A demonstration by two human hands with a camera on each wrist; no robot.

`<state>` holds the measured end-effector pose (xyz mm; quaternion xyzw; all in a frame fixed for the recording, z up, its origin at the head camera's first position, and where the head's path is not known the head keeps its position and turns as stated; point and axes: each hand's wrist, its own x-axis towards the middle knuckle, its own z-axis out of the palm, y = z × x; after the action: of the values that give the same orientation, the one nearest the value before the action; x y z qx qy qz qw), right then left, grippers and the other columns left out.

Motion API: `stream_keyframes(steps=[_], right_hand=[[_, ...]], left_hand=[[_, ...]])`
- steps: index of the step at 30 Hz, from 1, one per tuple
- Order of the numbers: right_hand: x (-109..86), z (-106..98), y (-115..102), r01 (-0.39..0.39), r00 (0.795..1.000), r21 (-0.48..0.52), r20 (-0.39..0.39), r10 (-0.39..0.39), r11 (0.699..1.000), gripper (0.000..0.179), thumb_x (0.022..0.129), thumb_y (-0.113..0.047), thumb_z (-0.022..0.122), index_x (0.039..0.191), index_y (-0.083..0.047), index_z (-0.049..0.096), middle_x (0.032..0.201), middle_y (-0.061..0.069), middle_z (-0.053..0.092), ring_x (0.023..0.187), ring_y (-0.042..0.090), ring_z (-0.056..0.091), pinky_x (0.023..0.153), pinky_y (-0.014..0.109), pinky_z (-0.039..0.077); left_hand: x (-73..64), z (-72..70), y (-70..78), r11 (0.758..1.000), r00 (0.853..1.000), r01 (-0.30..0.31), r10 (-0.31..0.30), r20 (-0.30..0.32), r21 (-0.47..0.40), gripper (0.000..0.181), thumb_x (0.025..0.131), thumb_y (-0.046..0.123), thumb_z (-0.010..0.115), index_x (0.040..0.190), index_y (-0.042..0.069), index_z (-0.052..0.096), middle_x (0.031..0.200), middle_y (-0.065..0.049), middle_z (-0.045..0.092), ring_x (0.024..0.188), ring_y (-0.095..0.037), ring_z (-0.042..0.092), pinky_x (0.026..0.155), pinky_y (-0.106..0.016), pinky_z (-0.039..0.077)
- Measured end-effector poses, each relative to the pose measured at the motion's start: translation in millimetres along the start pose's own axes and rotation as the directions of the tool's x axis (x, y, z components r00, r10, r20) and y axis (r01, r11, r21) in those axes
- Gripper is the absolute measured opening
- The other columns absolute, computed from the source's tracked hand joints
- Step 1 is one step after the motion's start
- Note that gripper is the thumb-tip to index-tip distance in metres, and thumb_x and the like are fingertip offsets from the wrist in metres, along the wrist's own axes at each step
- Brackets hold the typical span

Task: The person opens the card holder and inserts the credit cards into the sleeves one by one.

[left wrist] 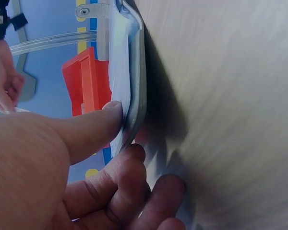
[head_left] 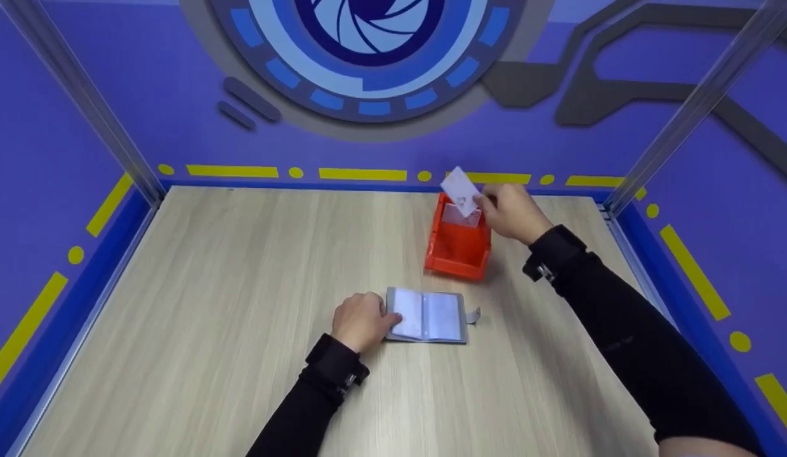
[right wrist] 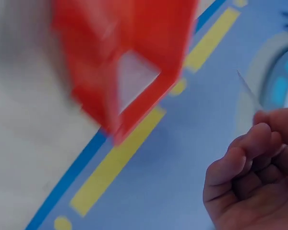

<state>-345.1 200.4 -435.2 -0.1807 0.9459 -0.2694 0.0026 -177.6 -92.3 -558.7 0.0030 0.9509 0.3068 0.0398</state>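
A small grey card holder (head_left: 443,316) lies spread on the table with its clear sleeves showing and its snap strap (head_left: 474,315) sticking out to the right. My left hand (head_left: 360,320) pinches its left edge; in the left wrist view the thumb (left wrist: 93,128) presses on the sleeves and the curled fingers are at the underside. Up at the back, my right hand (head_left: 511,209) pinches a white card (head_left: 458,186) by one corner, tilted above a red bin (head_left: 457,247). Another pale card (head_left: 453,216) leans inside that bin at its far end.
The wood-grain table (head_left: 241,285) is enclosed by blue panels, with the back wall (head_left: 362,155) just behind the red bin. Metal posts (head_left: 704,101) rise at the back corners.
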Motion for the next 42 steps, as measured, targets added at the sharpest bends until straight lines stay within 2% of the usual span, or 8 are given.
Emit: stream_keyframes(steps=[6, 10, 13, 17, 21, 25, 38, 42], right_hand=[[-44.4, 19, -20, -0.051, 0.993, 0.085, 0.108, 0.042, 0.995, 0.027, 0.116, -0.023, 0.057, 0.122, -0.004, 0.075, 0.089, 0.009, 0.064, 0.073, 0.023, 0.057, 0.064, 0.031, 0.046], [-75.6, 37, -21, -0.069, 0.973, 0.116, 0.226, 0.041, 0.991, 0.025, 0.114, -0.017, 0.056, 0.113, -0.002, 0.074, 0.093, 0.011, 0.065, 0.076, 0.021, 0.055, 0.066, 0.032, 0.046], [-95.0, 52, -18, -0.091, 0.948, 0.149, 0.316, 0.04, 0.985, 0.025, 0.113, -0.015, 0.056, 0.106, 0.0, 0.075, 0.098, 0.016, 0.071, 0.077, 0.02, 0.056, 0.067, 0.032, 0.047], [-111.0, 72, -15, -0.136, 0.925, 0.155, 0.374, 0.069, 0.979, 0.027, 0.111, -0.016, 0.058, 0.101, 0.002, 0.076, 0.09, 0.011, 0.069, 0.076, 0.018, 0.055, 0.068, 0.032, 0.045], [-120.2, 89, -15, -0.165, 0.917, 0.111, 0.383, 0.111, 0.98, 0.028, 0.108, -0.018, 0.06, 0.093, -0.001, 0.076, 0.076, -0.001, 0.057, 0.07, 0.016, 0.05, 0.065, 0.031, 0.039], [-125.0, 99, -16, -0.192, 0.912, 0.082, 0.384, 0.147, 0.978, 0.03, 0.107, -0.019, 0.061, 0.082, -0.006, 0.072, 0.071, -0.003, 0.051, 0.068, 0.016, 0.049, 0.063, 0.03, 0.037], [-121.7, 110, -27, -0.209, 0.907, 0.037, 0.381, 0.18, 0.977, 0.035, 0.105, -0.021, 0.065, 0.071, -0.015, 0.067, 0.063, -0.004, 0.05, 0.062, 0.017, 0.05, 0.06, 0.031, 0.038], [-120.5, 115, -30, -0.214, 0.894, 0.02, 0.407, 0.187, 0.977, 0.037, 0.107, -0.021, 0.064, 0.071, -0.015, 0.066, 0.065, -0.003, 0.048, 0.064, 0.017, 0.049, 0.062, 0.031, 0.038]], left_hand=[[-0.1, 0.7, -1.1, 1.0, 1.0, -0.004, 0.004, 0.004, 0.008, 0.053, 0.093, 0.041, 0.087, 0.062, 0.02, 0.05, 0.063, 0.008, 0.047, 0.058, -0.013, 0.045, 0.054, -0.032, 0.033], [0.1, 0.0, -0.6, 1.0, 1.0, -0.003, 0.003, 0.01, 0.009, 0.053, 0.093, 0.041, 0.087, 0.061, 0.02, 0.051, 0.062, 0.008, 0.048, 0.058, -0.013, 0.045, 0.054, -0.032, 0.033], [0.3, -1.5, -0.4, 1.0, 1.0, -0.01, 0.01, 0.003, 0.013, 0.052, 0.093, 0.04, 0.087, 0.061, 0.019, 0.052, 0.062, 0.007, 0.049, 0.057, -0.014, 0.046, 0.054, -0.033, 0.034], [0.6, -3.2, -0.2, 0.999, 1.0, -0.026, 0.026, -0.004, 0.02, 0.05, 0.092, 0.038, 0.087, 0.061, 0.019, 0.053, 0.062, 0.007, 0.05, 0.058, -0.014, 0.047, 0.054, -0.032, 0.034], [0.3, -3.8, 0.4, 0.999, 1.0, -0.025, 0.025, 0.008, 0.025, 0.05, 0.093, 0.039, 0.087, 0.061, 0.019, 0.054, 0.063, 0.007, 0.05, 0.058, -0.014, 0.048, 0.054, -0.032, 0.034], [-0.2, -2.9, 0.7, 0.999, 1.0, -0.022, 0.021, 0.014, 0.028, 0.05, 0.093, 0.039, 0.087, 0.061, 0.018, 0.055, 0.064, 0.007, 0.051, 0.059, -0.014, 0.048, 0.054, -0.031, 0.034], [-1.5, -3.3, 2.5, 1.0, 1.0, -0.018, 0.018, 0.009, 0.015, 0.049, 0.093, 0.038, 0.087, 0.064, 0.018, 0.054, 0.065, 0.006, 0.05, 0.059, -0.014, 0.047, 0.056, -0.032, 0.034], [-1.8, -2.3, 3.1, 1.0, 1.0, -0.022, 0.022, 0.013, 0.015, 0.049, 0.094, 0.037, 0.087, 0.064, 0.018, 0.054, 0.064, 0.006, 0.05, 0.059, -0.014, 0.047, 0.056, -0.032, 0.034]])
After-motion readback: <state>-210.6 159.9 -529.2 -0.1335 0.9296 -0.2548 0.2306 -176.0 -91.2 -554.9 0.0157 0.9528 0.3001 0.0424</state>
